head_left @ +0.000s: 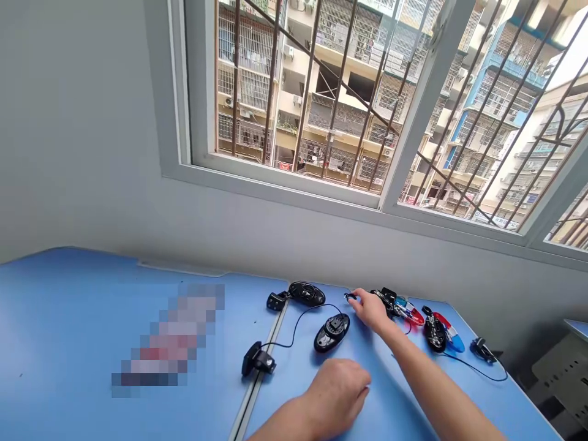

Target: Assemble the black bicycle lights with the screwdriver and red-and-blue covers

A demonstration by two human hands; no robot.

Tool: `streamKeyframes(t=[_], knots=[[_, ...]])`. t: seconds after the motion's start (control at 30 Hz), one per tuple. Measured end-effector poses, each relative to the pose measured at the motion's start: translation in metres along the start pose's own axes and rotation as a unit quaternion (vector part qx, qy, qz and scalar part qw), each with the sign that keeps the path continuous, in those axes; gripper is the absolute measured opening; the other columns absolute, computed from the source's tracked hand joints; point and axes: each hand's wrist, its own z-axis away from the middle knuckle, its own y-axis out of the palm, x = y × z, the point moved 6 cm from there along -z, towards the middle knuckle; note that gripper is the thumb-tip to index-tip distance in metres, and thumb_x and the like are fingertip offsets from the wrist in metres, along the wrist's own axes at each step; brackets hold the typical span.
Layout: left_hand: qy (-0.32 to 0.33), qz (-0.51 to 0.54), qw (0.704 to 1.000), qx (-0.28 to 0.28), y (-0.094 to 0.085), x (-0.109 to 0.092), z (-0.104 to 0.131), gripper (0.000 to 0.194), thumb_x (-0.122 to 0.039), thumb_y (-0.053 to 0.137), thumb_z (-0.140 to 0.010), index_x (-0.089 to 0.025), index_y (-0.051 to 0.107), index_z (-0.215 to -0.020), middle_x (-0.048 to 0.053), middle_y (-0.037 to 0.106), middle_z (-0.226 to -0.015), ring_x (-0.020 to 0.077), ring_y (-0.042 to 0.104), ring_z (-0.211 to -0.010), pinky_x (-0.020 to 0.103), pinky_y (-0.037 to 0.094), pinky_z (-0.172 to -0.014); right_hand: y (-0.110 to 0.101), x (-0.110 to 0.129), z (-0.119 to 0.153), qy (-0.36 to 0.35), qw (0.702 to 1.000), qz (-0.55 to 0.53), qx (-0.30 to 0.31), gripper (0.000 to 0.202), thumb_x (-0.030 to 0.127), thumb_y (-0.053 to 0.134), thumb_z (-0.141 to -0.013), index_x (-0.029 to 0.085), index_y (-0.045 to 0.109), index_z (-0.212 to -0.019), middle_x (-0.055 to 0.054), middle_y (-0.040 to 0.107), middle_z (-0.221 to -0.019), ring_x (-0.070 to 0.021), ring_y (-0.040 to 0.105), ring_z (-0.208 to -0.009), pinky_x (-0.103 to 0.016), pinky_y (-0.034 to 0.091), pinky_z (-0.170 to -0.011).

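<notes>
My right hand (370,309) reaches to the back of the blue table (68,343), its fingertips pinched on a small black piece (350,296). Nearer the front, my left hand (337,392) is curled with its knuckles up; its fingertips are hidden, so what it may hold cannot be seen. Just beyond it lies a black oval device (331,332), with a thin cable running left to a black clip-like camera (258,360). Behind these, a second black oval device (307,294) sits beside a small black block (276,301).
Right of my right hand lie black parts with a red and blue piece (408,310), then another black oval device (434,331) beside a red and blue piece (452,335). A cabled black part (483,350) is near the right edge. A blurred patch (174,337) covers the left.
</notes>
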Motion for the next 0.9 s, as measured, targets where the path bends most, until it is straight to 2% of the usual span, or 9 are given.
streamKeyframes(t=[0.17,0.37,0.57,0.77,0.9], knots=[[0.007,-0.001,1.0,0.013,0.002,0.0,0.001,0.012,-0.017,0.058,-0.083,-0.019,0.062,-0.072,0.001,0.069,-0.072,0.0181,0.065,-0.068,0.024,0.045,-0.059,0.019,0.002,-0.015,0.017,0.998,0.058,0.021,0.027,0.03,0.05,-0.092,0.023,0.061,-0.116,-0.01,0.072,-0.101,-0.0258,0.066,-0.097,-0.03,0.043,-0.071],[0.022,-0.002,0.999,0.026,0.006,-0.004,0.001,0.011,-0.02,0.059,-0.083,-0.019,0.063,-0.073,0.003,0.071,-0.073,0.0207,0.065,-0.07,0.027,0.048,-0.061,0.022,0.002,-0.016,0.016,0.996,0.079,0.045,0.027,0.032,0.047,-0.096,0.022,0.058,-0.118,-0.011,0.07,-0.105,-0.0251,0.065,-0.1,-0.036,0.048,-0.08],[0.025,0.006,1.0,0.018,0.004,-0.004,0.001,0.012,-0.019,0.059,-0.082,-0.019,0.062,-0.07,0.003,0.07,-0.07,0.0207,0.065,-0.069,0.027,0.047,-0.061,0.017,-0.004,-0.026,0.034,0.997,0.034,0.067,0.031,0.034,0.056,-0.093,0.017,0.056,-0.119,-0.008,0.059,-0.12,-0.0208,0.061,-0.1,-0.042,0.053,-0.085],[0.028,0.004,1.0,0.0,0.0,-0.005,0.002,0.014,-0.018,0.058,-0.081,-0.019,0.062,-0.067,0.003,0.069,-0.068,0.0207,0.064,-0.065,0.029,0.045,-0.058,0.016,-0.004,-0.05,0.035,0.988,-0.029,0.145,0.031,0.032,0.057,-0.093,0.017,0.056,-0.119,-0.008,0.059,-0.119,-0.0208,0.062,-0.099,-0.041,0.054,-0.083],[0.031,-0.012,0.999,0.024,-0.001,-0.006,0.003,0.013,-0.017,0.058,-0.082,-0.018,0.063,-0.07,0.004,0.07,-0.071,0.0205,0.064,-0.067,0.029,0.045,-0.059,0.021,0.004,-0.055,0.009,0.989,-0.027,0.148,0.031,0.032,0.057,-0.093,0.017,0.056,-0.12,-0.008,0.059,-0.12,-0.0211,0.062,-0.1,-0.041,0.053,-0.084]])
